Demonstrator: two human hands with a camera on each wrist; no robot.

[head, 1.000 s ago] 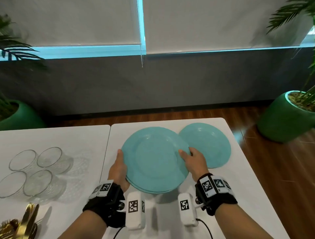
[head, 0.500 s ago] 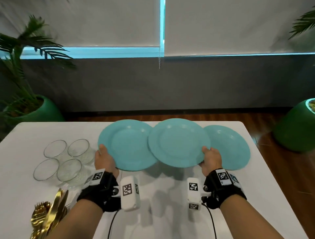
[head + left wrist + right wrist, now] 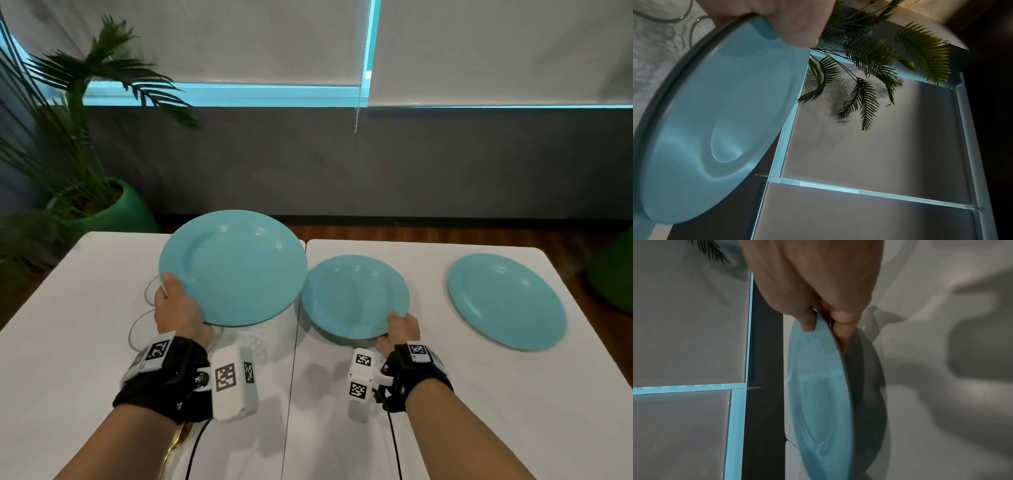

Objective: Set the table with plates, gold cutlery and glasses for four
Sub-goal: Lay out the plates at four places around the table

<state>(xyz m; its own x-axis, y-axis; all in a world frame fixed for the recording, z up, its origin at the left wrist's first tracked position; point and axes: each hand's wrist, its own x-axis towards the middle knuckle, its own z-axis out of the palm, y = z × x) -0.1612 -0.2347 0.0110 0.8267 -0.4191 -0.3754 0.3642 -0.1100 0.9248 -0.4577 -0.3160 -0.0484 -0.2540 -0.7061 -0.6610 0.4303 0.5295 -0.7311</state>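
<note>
My left hand (image 3: 178, 308) grips the near-left rim of a turquoise plate (image 3: 236, 267), held up above the white table (image 3: 68, 342); the left wrist view shows the same plate (image 3: 715, 113) under my thumb. My right hand (image 3: 400, 329) pinches the near rim of a second turquoise plate (image 3: 356, 298), thumb on top and fingers beneath, low over the table; it appears edge-on in the right wrist view (image 3: 818, 394). A third plate (image 3: 507, 301) lies flat at the right. Clear glass bowls (image 3: 144, 322) are mostly hidden behind my left hand and its plate. Gold cutlery (image 3: 178, 442) peeks out under my left wrist.
Two white tables meet at a seam (image 3: 294, 359) running between my hands. A potted palm in a green pot (image 3: 113, 212) stands off the far-left corner and another green pot (image 3: 613, 267) at the right. A grey wall and window blinds lie beyond.
The two plates that I hold have moved apart: the left one has risen and gone left over the glass bowls, the right one has sunk toward the table. My view has shifted left.
</note>
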